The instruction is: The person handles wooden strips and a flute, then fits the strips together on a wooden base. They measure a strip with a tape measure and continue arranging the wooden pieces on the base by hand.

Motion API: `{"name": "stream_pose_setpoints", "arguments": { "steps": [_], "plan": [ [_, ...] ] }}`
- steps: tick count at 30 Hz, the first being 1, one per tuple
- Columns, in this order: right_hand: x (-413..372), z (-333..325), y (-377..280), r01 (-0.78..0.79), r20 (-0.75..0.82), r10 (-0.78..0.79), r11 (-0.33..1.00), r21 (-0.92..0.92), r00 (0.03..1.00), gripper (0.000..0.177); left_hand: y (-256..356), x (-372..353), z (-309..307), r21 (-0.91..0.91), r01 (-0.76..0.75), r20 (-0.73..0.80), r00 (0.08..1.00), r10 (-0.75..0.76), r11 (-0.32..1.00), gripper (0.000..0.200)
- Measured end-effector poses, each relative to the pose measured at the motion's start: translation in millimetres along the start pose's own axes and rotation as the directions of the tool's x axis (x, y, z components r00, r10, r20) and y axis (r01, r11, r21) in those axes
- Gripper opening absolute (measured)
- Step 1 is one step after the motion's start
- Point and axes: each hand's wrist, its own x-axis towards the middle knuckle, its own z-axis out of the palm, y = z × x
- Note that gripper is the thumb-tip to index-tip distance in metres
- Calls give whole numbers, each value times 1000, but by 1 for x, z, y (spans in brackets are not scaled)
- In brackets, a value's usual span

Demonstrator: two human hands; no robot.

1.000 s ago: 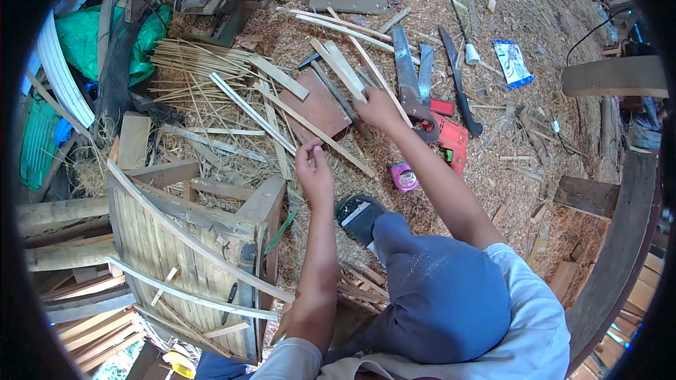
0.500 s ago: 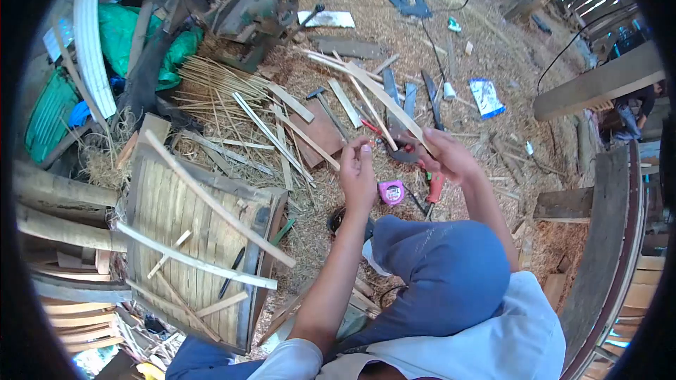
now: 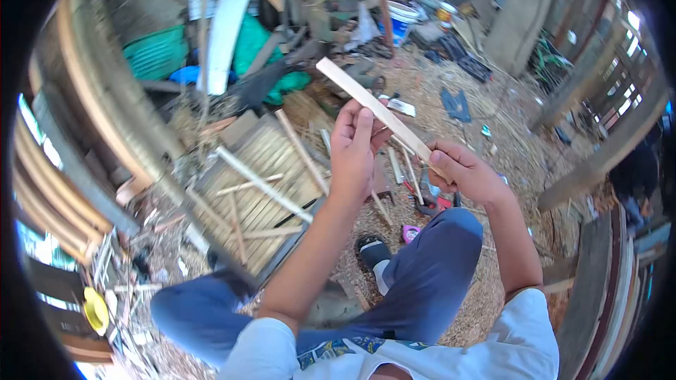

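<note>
A flat, pale wooden strip (image 3: 377, 111) is held up slantwise in front of me, its far end pointing to the upper left. My right hand (image 3: 459, 172) is closed round the near end, thumb on top. Farther along the strip, my left hand (image 3: 354, 144) has its curled fingers against the lower edge; some of its fingertips are hidden. Below the hands, a pink tape measure (image 3: 411, 233) lies on the floor by my knee. Thin wooden sticks (image 3: 412, 177) lie behind it.
At left stands a slatted wooden panel (image 3: 282, 158) with loose sticks and a white strip (image 3: 260, 184) on it. Wood shavings cover the floor. Farther back are a bucket (image 3: 399, 21) and a green sheet (image 3: 252, 43). A person (image 3: 634, 172) is at far right.
My view has tilted up and turned left. The strip has come up closer to me, and my left hand has moved from apart from it to against its edge. My right hand still grips its end.
</note>
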Motion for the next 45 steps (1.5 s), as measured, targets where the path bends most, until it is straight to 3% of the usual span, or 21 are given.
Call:
{"name": "stream_pose_setpoints", "arguments": {
  "steps": [4,7,13,16,19,22,26,29,32,35,38,41,44,45],
  "plan": [
    [8,69,-41,48,246,-51,999,19,968,25,100,-42,-36,123,38,-3,999,-38,992,34],
    [31,121,-52,91,325,-90,996,12,942,26,159,-75,-60,203,84,-54,996,-74,976,34],
    [80,203,-81,-120,512,2,973,198,859,31,288,-103,-111,496,208,-175,975,-137,843,40],
    [101,226,-86,-152,535,17,966,208,845,32,342,-120,-146,639,235,-404,913,59,733,34],
    [128,243,-58,-191,547,12,943,271,837,35,342,-125,-238,921,364,-389,885,256,138,34],
    [140,255,-40,-298,529,124,919,258,839,38,315,-126,-316,859,479,-467,878,106,-183,39],
    [162,259,1,-321,496,168,916,242,852,37,279,-107,-345,643,589,-649,759,60,-489,54],
    [172,261,27,-356,489,196,898,259,850,37,273,-80,-321,500,677,-789,613,38,-541,55],
    [179,264,38,-387,486,229,887,253,843,37,264,-65,-325,483,640,-759,647,79,-598,53],
    [185,266,38,-412,475,270,883,225,838,37,252,-61,-348,537,605,-701,708,88,-587,53],
    [184,266,32,-431,477,280,870,242,833,37,250,-60,-370,656,693,-718,695,37,-299,49],
    [184,262,31,-444,504,274,859,254,819,37,263,-58,-339,806,538,-529,842,110,-245,37],
    [181,261,24,-429,508,269,874,229,819,37,266,-62,-340,848,312,-415,893,172,429,21],
    [179,261,20,-419,504,267,882,217,821,37,267,-62,-343,868,258,-369,907,204,424,23]
  ]
}}
